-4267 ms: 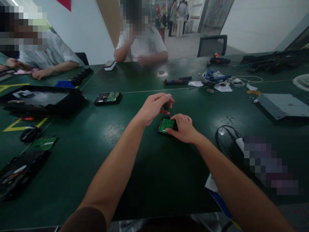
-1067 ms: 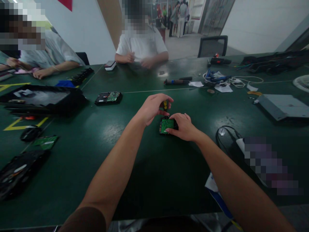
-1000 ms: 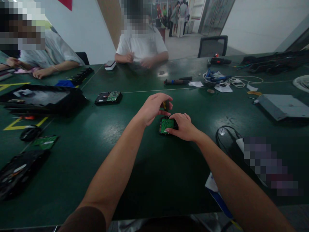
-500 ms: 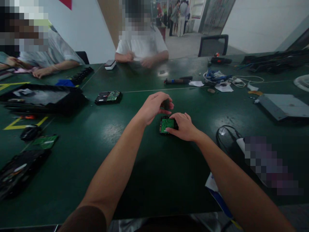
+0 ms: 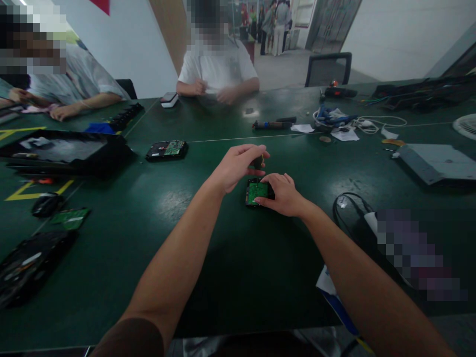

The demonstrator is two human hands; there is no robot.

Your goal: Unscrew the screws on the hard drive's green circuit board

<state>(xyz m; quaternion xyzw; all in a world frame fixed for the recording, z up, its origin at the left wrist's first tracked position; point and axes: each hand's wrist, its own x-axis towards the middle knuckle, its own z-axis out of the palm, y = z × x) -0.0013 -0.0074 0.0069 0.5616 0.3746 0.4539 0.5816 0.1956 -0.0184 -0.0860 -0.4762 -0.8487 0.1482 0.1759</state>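
Observation:
A small black drive with a green circuit board [image 5: 256, 192] lies flat on the dark green table [image 5: 230, 258], in the middle of the view. My right hand [image 5: 284, 195] rests on its right side, fingers curled over the edge and holding it down. Just above the drive's far edge, my left hand [image 5: 238, 166] is closed round a dark screwdriver handle with yellow markings [image 5: 258, 161], which stands upright over the board. The tool's tip is hidden by my fingers.
A second drive with a green board [image 5: 166, 149] lies to the left, beside a black tray [image 5: 63, 151]. A loose green board [image 5: 70, 218] and dark parts sit at the left edge. Cables [image 5: 344, 121], a grey case [image 5: 437, 161] and a black cord [image 5: 347, 208] lie right. Two people sit across.
My left hand's fingers have shifted slightly round the screwdriver handle, so the yellow marking shows at a different spot. My right hand and the drive stay where they were.

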